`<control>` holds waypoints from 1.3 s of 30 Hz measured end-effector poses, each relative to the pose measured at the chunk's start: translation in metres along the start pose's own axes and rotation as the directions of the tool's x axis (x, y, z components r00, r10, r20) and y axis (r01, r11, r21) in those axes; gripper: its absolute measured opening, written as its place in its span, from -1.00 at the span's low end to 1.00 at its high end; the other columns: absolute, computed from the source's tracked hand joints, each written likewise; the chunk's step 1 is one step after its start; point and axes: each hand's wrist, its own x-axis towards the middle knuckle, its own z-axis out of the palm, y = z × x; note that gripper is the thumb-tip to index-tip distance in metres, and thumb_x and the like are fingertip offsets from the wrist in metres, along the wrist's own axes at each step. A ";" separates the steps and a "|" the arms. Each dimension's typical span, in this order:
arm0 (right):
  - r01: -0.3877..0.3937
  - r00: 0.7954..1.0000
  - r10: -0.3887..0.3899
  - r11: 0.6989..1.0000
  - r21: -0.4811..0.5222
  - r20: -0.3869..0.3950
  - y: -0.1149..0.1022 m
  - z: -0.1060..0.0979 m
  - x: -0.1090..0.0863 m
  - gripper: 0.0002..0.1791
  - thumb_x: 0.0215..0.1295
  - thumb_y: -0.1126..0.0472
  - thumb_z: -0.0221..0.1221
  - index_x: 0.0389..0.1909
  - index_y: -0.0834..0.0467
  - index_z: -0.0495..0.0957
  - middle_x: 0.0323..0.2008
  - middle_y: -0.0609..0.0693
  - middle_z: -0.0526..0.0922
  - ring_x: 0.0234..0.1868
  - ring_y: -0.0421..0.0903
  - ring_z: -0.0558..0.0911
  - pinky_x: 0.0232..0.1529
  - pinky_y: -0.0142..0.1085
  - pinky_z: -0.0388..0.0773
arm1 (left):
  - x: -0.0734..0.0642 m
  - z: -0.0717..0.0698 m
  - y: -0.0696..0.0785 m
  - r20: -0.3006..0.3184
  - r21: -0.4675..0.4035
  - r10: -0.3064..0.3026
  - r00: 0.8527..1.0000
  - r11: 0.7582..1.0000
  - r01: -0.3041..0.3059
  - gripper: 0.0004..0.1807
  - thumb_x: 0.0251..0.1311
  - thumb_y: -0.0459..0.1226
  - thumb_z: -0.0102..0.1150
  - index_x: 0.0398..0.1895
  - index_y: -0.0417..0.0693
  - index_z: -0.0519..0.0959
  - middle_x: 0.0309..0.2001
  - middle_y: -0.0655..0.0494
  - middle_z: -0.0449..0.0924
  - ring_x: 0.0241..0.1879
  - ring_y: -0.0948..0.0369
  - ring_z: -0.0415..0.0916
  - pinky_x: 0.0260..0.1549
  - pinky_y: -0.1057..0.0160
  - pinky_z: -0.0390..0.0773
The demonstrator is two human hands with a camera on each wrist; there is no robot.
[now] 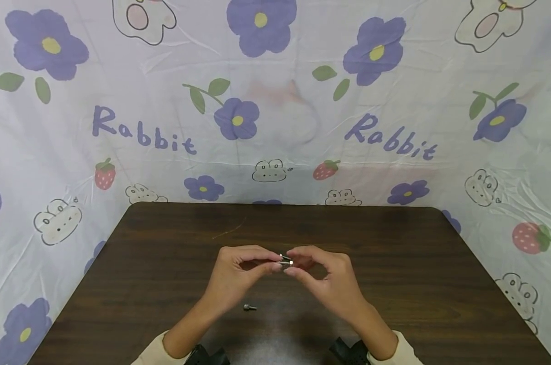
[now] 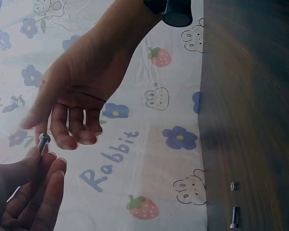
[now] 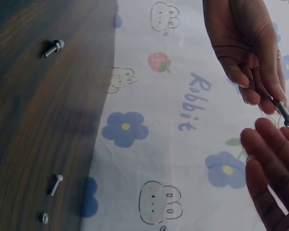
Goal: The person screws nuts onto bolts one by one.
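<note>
My left hand [image 1: 239, 271] pinches a small metal bolt [image 2: 43, 141] by its shank, between thumb and fingers. The bolt's head points toward my right hand [image 1: 332, 276]. That hand is held close around the head end, thumb and fingers apart, with no clear contact. Its thumb is blurred in the left wrist view. In the right wrist view the right fingers [image 3: 267, 144] lie just under the bolt's head. On the dark table, a bolt with a thick head [image 1: 250, 307] lies near the left forearm.
The brown wooden table [image 1: 166, 284] ends at a cloth backdrop printed with flowers and rabbits. A thinner screw [image 3: 56, 185] and a small nut [image 3: 44, 218] lie together on the tabletop. A thin strand [image 1: 230, 229] lies farther back.
</note>
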 end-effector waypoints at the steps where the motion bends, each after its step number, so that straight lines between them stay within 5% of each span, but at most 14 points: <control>1: 0.018 1.000 -0.018 1.000 0.002 -0.003 0.000 0.000 0.000 -0.62 0.09 0.46 0.45 -0.05 0.19 0.68 -0.31 0.01 0.79 -0.38 -0.18 0.75 -0.36 -0.35 0.69 | 0.000 0.000 0.000 -0.002 -0.001 0.001 1.000 1.000 -0.001 -0.90 0.19 -0.33 0.44 -0.23 -0.12 0.80 -0.30 0.13 0.78 -0.36 0.20 0.71 -0.43 0.23 0.71; 10: 0.093 0.996 -0.093 0.996 -0.003 -0.005 0.001 -0.001 0.002 -0.66 0.05 0.55 0.43 -0.14 0.23 0.74 -0.27 0.06 0.79 -0.33 -0.11 0.77 -0.32 -0.43 0.67 | 0.000 -0.002 -0.004 0.002 -0.026 -0.019 1.000 0.999 0.019 -0.89 0.20 -0.33 0.43 -0.22 -0.12 0.79 -0.29 0.11 0.78 -0.35 0.18 0.73 -0.39 0.20 0.73; 27: 0.025 1.000 -0.025 0.999 -0.022 0.017 0.003 0.000 -0.002 -0.93 0.27 0.36 0.37 -0.29 0.14 0.74 -0.38 -0.07 0.77 -0.39 -0.27 0.72 -0.34 -0.44 0.66 | -0.001 0.001 -0.003 0.021 -0.029 -0.012 1.000 0.999 0.012 -0.89 0.22 -0.33 0.41 -0.22 -0.14 0.79 -0.28 0.11 0.78 -0.37 0.14 0.72 -0.40 0.21 0.72; 35: 0.018 1.000 -0.018 1.000 -0.018 0.021 0.002 0.000 0.000 -0.85 0.25 0.44 0.35 -0.35 0.11 0.74 -0.49 -0.15 0.73 -0.45 -0.29 0.70 -0.36 -0.42 0.66 | -0.001 0.002 -0.002 0.025 -0.035 -0.008 1.000 0.999 0.009 -0.90 0.21 -0.33 0.42 -0.22 -0.13 0.79 -0.28 0.09 0.77 -0.35 0.20 0.72 -0.39 0.18 0.73; 39: 0.006 1.000 -0.006 1.000 -0.013 0.013 -0.001 -0.001 0.000 -0.84 0.22 0.43 0.38 -0.22 0.17 0.75 -0.41 -0.06 0.77 -0.42 -0.23 0.72 -0.37 -0.39 0.67 | 0.000 0.001 -0.002 0.023 -0.029 -0.008 1.000 1.000 0.009 -0.89 0.21 -0.33 0.42 -0.22 -0.15 0.79 -0.27 0.10 0.78 -0.33 0.19 0.73 -0.36 0.18 0.74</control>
